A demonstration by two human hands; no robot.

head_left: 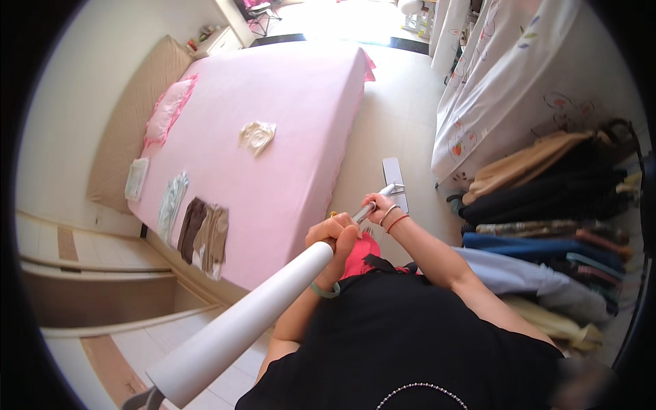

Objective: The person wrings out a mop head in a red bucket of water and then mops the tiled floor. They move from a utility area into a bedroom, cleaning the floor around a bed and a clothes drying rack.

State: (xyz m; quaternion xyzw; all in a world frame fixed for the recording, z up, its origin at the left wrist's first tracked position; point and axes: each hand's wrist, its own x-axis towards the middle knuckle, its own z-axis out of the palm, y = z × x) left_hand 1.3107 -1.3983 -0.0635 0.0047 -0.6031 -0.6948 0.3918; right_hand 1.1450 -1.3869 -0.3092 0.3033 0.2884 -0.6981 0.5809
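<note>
A flat mop slants across the view, its thick white handle [239, 324] coming up close at the lower left. My left hand [333, 238], with a green bangle at the wrist, is wrapped round the top part of the pole where the white grip ends. Farther down, my right hand [380, 208] is closed round the thin metal shaft; bracelets circle that wrist. The mop's rectangular pale head [394, 179] lies on the light floor [389, 102], between the bed and the clothes rack.
On the left stands a bed with a pink sheet [287, 82], bearing folded trousers [212, 232], a cream garment [258, 137] and a pillow [171, 109]. Hanging clothes [540, 205] and a white curtain [506, 102] line the right. An open wooden cabinet [102, 301] is at lower left.
</note>
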